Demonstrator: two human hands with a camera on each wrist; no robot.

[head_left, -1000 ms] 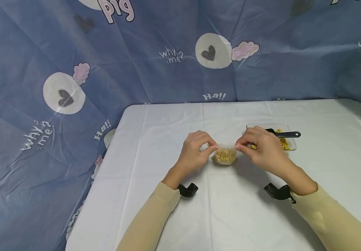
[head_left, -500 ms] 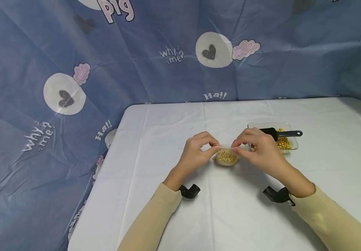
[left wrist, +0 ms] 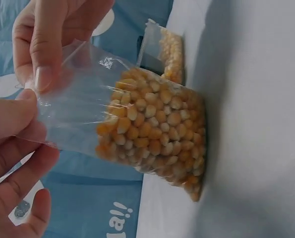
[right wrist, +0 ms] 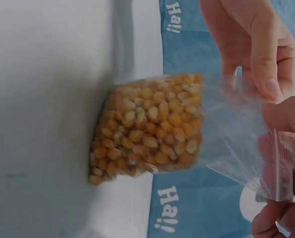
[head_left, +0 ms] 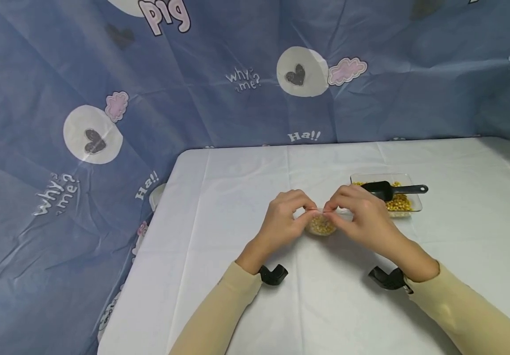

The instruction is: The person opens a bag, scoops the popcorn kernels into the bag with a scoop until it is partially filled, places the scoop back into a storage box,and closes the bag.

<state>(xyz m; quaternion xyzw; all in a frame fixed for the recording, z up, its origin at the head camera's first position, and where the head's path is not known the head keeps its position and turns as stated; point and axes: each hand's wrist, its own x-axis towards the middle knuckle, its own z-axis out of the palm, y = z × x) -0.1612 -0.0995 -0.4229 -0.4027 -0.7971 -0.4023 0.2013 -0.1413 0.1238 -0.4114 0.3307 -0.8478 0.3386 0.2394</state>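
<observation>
A clear zip-lock bag (head_left: 322,227) of yellow corn kernels (left wrist: 152,124) stands on the white table, its lower part full and its upper part flat. My left hand (head_left: 285,217) pinches the bag's top edge between thumb and fingers. Close beside it, my right hand (head_left: 365,217) pinches the same edge, thumb and fingertips near the left ones. The zip strip (right wrist: 277,166) shows near the top in the right wrist view. From the head, both hands partly cover the bag's top.
Behind my right hand stands a clear rectangular container (head_left: 416,203) with more corn kernels. A black scoop (head_left: 383,190) lies across it, handle pointing right. White cloth covers the table (head_left: 237,177); a blue printed curtain (head_left: 219,113) hangs behind.
Both hands have come closer together along the bag's top edge, the left moving right and the right moving left. The bag stays in about the same place.
</observation>
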